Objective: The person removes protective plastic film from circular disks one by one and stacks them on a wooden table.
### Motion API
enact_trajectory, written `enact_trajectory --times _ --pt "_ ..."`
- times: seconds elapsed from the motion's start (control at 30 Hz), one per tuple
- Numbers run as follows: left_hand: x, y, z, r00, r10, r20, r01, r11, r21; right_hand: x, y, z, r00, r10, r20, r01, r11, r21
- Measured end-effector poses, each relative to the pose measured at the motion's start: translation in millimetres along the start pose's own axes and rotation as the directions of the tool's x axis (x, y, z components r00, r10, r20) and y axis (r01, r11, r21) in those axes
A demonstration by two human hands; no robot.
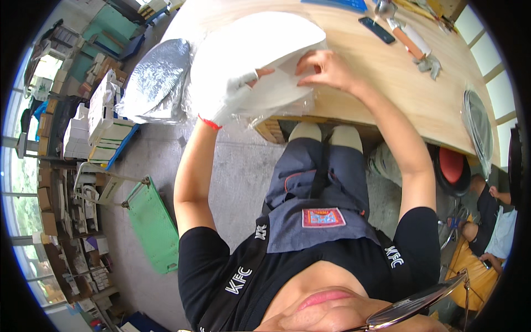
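A stack of large, rounded white sheets [265,32] lies at the front edge of the wooden table, partly wrapped in a clear plastic bag [296,105]. My left hand [235,91] wears a white glove with a red cuff and bare fingertips. It is on the near left part of the stack, thumb and forefinger closing on the bag's film. At the right edge of the sheets is my bare right hand [329,71], its fingers curved and the thumb apart from them. Thin see-through film lies between the two hands; its exact edge is hard to make out.
Left of the stack is a dark, shiny plastic-wrapped bundle [160,74]. A phone [377,30] and a tape dispenser [409,40] lie at the table's far right. A wrapped oval bundle [477,127] is at the right edge. A green cart [152,224] stands on the floor; another person [489,221] sits at right.
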State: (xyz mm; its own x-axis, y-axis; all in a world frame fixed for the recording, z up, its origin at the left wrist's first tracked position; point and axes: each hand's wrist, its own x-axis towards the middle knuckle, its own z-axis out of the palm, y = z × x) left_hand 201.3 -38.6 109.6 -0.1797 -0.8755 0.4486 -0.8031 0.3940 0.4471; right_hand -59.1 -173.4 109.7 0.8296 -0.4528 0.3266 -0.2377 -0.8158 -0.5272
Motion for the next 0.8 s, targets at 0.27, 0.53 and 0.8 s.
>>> enact_trajectory --times 0.27,0.53,0.8 --pt "-4 25 3 0.999 -0.017 0.036 0.012 0.991 0.136 1 -8 5 0.910 -0.281 -0.304 0.197 0.940 -0.279" --pt "-4 12 11 1.000 -0.011 -0.028 0.011 1.000 0.004 2 -6 7 0.814 -0.501 -0.294 0.318 0.808 -0.496" --pt "4 34 -9 0.984 0.066 -0.168 -0.044 0.990 0.132 -12 -23 9 0.895 -0.389 -0.218 0.321 0.901 -0.291"
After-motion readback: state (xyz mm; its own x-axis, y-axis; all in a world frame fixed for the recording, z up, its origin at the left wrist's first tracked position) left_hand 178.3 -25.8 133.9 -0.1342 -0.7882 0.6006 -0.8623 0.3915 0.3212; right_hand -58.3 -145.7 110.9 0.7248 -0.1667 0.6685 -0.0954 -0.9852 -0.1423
